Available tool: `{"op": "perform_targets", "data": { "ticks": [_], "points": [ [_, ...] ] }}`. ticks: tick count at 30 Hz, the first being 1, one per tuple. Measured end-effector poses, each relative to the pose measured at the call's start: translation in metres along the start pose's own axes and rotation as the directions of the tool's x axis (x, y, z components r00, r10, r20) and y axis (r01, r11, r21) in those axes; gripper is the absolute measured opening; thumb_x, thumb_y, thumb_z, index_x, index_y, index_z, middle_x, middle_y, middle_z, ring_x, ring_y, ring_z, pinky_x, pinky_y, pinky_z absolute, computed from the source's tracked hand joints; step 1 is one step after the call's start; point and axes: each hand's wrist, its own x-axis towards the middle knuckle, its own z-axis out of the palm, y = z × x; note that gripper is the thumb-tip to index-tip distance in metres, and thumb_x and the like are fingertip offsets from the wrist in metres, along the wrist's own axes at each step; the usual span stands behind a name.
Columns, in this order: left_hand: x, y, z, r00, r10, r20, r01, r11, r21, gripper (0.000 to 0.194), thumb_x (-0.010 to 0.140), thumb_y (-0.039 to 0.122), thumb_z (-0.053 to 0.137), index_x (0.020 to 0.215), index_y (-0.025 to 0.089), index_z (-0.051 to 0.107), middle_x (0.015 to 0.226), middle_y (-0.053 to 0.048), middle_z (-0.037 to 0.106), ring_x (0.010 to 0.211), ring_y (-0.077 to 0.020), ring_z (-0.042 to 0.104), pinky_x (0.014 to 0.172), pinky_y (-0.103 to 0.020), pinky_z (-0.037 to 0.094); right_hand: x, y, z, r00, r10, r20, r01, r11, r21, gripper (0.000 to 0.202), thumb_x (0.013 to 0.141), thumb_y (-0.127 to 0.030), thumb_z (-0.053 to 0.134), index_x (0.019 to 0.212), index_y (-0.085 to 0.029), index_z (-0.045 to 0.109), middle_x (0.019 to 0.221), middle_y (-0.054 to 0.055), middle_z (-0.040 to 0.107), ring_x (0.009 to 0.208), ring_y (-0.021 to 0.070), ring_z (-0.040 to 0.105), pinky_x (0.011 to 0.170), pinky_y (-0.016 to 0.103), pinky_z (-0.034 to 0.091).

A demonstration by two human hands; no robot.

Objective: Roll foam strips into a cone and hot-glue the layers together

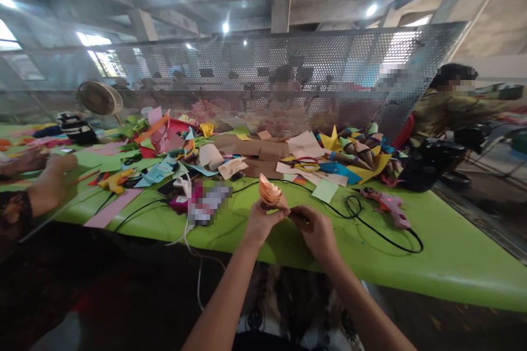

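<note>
My left hand (263, 222) is closed around the lower part of a peach-coloured paper flower (269, 193), whose layered petals stand up above the fingers. Close beside it, my right hand (316, 230) has thumb and fingers pinched together near the flower's base; what lies in that pinch is too small to make out. Both hands are above the front part of the green table (284, 244). To the right lies a pink glue gun (391, 208) with a black cord that loops across the table.
Paper scraps (164, 140) and brown cardboard (251, 148) pile up along the back, before a perforated metal screen (230, 66). A power strip (181, 203) and a yellow glue gun (116, 181) lie left. Another person's hand (57, 173) is at far left. Paper cones (362, 153) lie at back right.
</note>
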Motion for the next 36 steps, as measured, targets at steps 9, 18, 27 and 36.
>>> {"op": "perform_targets", "data": {
  "ticks": [9,18,27,36],
  "points": [
    [0.0,0.001,0.001,1.0,0.007,-0.024,-0.007,1.0,-0.008,0.027,0.057,0.03,0.088,0.074,0.015,0.072,0.078,-0.005,0.075,0.078,-0.0205,0.067,0.081,-0.033,0.051,-0.001,0.002,0.001,1.0,-0.023,0.02,0.023,1.0,0.015,0.02,0.085,-0.029,0.061,0.098,-0.023,0.074,0.092,0.006,0.076,0.072,0.0205,0.068,0.065,0.029,0.05],
    [-0.002,0.002,0.002,0.999,0.039,0.027,-0.044,0.979,0.198,0.036,0.062,0.03,0.086,0.094,0.017,0.075,0.092,-0.007,0.076,0.087,-0.0217,0.066,0.084,-0.032,0.05,-0.001,0.0,-0.001,0.999,-0.046,0.002,0.046,0.999,-0.003,0.011,0.082,-0.025,0.061,0.081,-0.022,0.072,0.077,0.005,0.071,0.071,0.0207,0.064,0.061,0.027,0.046],
    [-0.004,0.002,-0.002,0.993,0.077,0.092,-0.097,0.967,0.237,0.031,0.077,0.039,0.077,0.102,0.02,0.075,0.101,-0.006,0.073,0.09,-0.0204,0.063,0.085,-0.03,0.047,0.001,0.0,0.001,0.999,-0.036,-0.022,0.036,0.999,0.003,0.013,0.082,-0.028,0.063,0.089,-0.021,0.073,0.082,0.004,0.072,0.07,0.0195,0.066,0.065,0.028,0.048],
    [-0.007,0.011,0.0,0.961,0.232,0.151,-0.268,0.914,0.303,0.014,0.079,0.032,0.077,0.088,0.022,0.077,0.099,-0.006,0.069,0.101,-0.0229,0.061,0.093,-0.032,0.045,0.0,-0.001,0.001,0.998,-0.064,-0.027,0.063,0.997,-0.032,0.014,0.085,-0.028,0.062,0.078,-0.021,0.071,0.075,0.003,0.069,0.067,0.0191,0.062,0.063,0.028,0.044]
  ]
}}
